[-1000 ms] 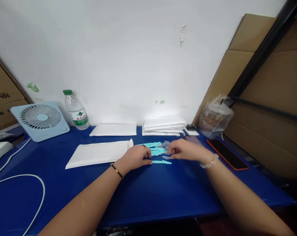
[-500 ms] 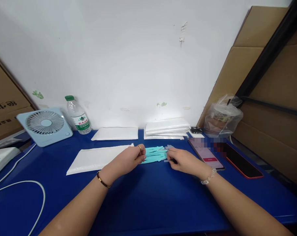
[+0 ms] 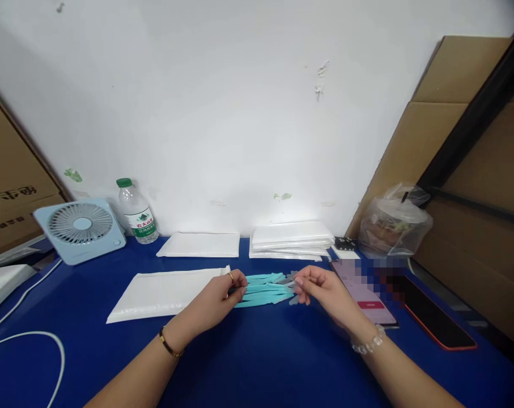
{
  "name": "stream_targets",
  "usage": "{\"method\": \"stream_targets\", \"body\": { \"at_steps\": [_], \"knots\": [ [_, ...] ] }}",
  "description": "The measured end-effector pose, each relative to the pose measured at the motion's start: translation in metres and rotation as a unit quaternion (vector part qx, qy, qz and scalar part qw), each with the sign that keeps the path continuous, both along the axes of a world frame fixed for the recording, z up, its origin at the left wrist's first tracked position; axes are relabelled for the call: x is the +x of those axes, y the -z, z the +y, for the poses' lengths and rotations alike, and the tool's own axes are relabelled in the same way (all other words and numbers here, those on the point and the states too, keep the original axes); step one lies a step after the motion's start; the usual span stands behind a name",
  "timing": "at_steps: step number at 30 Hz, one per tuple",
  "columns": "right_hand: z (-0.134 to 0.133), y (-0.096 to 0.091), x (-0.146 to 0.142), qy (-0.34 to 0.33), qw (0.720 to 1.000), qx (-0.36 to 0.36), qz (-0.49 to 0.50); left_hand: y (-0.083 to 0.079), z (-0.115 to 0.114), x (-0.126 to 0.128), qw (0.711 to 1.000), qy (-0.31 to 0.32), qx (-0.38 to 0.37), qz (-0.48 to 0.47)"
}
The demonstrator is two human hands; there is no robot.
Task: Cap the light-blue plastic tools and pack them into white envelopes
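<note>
Between my hands stretch several thin turquoise strips (image 3: pixel 265 292) with clear, pale tabs at their right ends. Pinched at the left end of the strips is my left hand (image 3: pixel 218 300), its fingertips closed around them. My right hand (image 3: pixel 327 292) has thumb and forefinger together on one of the clear tabs (image 3: pixel 294 283); its other fingers curl beneath. A flat white packet (image 3: pixel 154 294) lies on the blue table partly behind my left hand, with its right end close to the strips.
Along the wall lie a single white packet (image 3: pixel 199 245) and a stack of white packets (image 3: pixel 291 235). At left stand a blue fan (image 3: pixel 82 226) and a water bottle (image 3: pixel 140 218). Two phones, one lit (image 3: pixel 367 300) and one dark (image 3: pixel 437 311), and a bagged cup (image 3: pixel 395 221) are at right.
My right hand has turned and its fingers have shifted on the tabs at the right end. My left hand keeps its pinch. The whole view has tilted up slightly.
</note>
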State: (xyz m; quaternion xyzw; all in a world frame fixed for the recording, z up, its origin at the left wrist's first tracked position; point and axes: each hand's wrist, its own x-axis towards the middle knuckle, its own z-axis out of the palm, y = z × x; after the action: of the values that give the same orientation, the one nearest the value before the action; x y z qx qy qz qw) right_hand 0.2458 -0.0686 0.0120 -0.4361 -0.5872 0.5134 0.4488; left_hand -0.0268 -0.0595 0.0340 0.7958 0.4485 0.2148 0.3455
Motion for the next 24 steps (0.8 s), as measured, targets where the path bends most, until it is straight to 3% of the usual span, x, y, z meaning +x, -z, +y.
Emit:
{"method": "stream_targets", "body": {
  "at_steps": [6, 16, 24],
  "knots": [
    [-0.001, 0.001, -0.008, 0.073, 0.993, -0.031, 0.083, 0.009, 0.006, 0.002, 0.998, -0.013, -0.049, -0.046],
    [0.001, 0.004, -0.023, 0.066, 0.995, -0.045, 0.064, 0.014, 0.010, 0.001, 0.994, -0.020, -0.094, -0.055],
    [-0.003, 0.004, -0.026, 0.085, 0.995, -0.009, 0.049, 0.013, 0.010, 0.001, 0.991, -0.016, -0.094, -0.091]
  ]
}}
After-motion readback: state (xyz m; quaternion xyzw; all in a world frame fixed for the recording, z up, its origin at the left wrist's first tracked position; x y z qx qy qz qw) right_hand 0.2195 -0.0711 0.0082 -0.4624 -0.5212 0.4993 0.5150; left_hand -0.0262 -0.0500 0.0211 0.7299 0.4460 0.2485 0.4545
